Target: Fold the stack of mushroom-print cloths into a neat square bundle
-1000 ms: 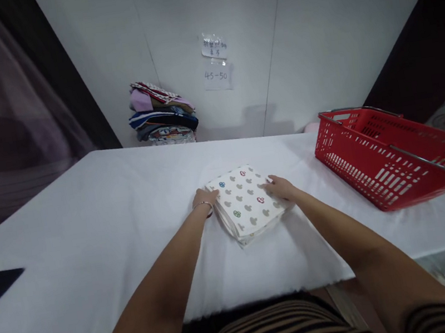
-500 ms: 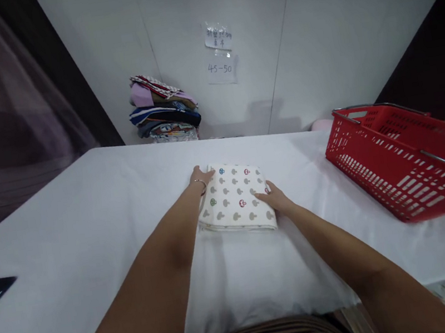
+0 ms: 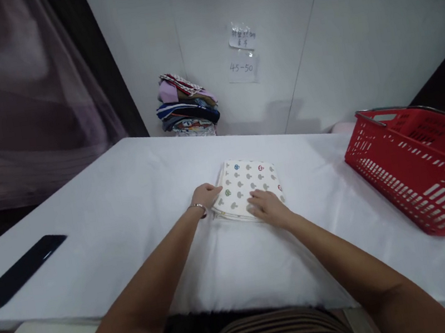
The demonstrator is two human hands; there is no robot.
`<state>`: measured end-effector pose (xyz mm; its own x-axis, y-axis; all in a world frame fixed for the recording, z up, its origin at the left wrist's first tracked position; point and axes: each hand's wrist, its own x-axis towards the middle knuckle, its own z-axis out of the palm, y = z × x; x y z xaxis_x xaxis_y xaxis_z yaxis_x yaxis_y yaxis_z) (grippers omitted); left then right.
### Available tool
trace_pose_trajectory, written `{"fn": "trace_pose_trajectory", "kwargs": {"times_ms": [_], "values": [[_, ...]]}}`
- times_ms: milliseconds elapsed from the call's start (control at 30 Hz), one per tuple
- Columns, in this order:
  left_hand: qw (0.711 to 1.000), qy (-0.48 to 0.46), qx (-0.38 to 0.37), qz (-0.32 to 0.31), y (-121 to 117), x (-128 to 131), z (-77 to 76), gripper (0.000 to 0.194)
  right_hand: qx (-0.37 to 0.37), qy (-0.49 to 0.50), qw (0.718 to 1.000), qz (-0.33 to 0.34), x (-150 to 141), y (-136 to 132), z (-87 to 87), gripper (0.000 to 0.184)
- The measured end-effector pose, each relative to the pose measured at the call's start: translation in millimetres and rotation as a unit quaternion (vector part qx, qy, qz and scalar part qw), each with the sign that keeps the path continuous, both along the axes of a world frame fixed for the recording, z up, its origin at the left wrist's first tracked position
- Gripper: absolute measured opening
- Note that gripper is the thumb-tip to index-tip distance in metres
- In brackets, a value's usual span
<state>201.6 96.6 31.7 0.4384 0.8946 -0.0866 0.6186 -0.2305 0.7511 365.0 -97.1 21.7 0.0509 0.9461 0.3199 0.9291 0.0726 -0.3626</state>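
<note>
A folded white cloth [image 3: 245, 181] printed with grey, red, blue and green mushrooms lies flat on the white-covered table [image 3: 127, 204]. At its left edge, my left hand [image 3: 206, 196] has thumb and fingers pressed together on the cloth's side; a bracelet circles that wrist. My right hand [image 3: 270, 207] rests palm down over the near right part of the cloth, fingers stretched out on its top. Layered folds show along the cloth's near edge, and its near right corner is hidden under my right hand.
A red plastic basket [image 3: 418, 175] with metal handles stands on the table at the right. Folded fabrics [image 3: 188, 107] are piled against the back wall, left of paper signs [image 3: 243, 66]. A flat dark object [image 3: 22, 271] lies at the left near the table's front edge.
My left hand has slid nearer along the cloth's left edge, closing its fingers there. My right hand has moved from the right edge onto the near part. The view has turned left.
</note>
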Motion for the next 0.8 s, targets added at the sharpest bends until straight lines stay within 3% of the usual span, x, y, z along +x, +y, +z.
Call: {"fn": "trace_pose_trajectory", "kwargs": {"times_ms": [100,300,367,433,567,800], "values": [[0.998,0.034,0.043,-0.007,-24,-9,0.7,0.031,-0.017,-0.021,1.000,-0.001,-8,1,-3.1,0.029],[0.994,0.032,0.084,0.057,-53,-22,-5.7,0.040,0.073,0.016,0.997,0.032,-13,-1,5.1,0.023],[0.996,0.003,0.052,0.072,-56,-28,-8.0,0.036,0.086,0.026,0.995,0.045,-21,1,6.4,0.021],[0.995,-0.047,-0.025,0.085,-57,-34,-10.4,0.032,0.084,0.030,0.995,0.054,-30,5,6.8,0.020],[0.964,-0.163,-0.186,0.092,-60,-42,-16.2,0.018,0.047,0.004,0.997,0.067,-51,22,8.9,0.016],[0.947,-0.240,-0.190,0.100,-69,-46,-25.1,0.014,-0.011,-0.075,0.997,0.019,-76,52,9.7,0.022]]}}
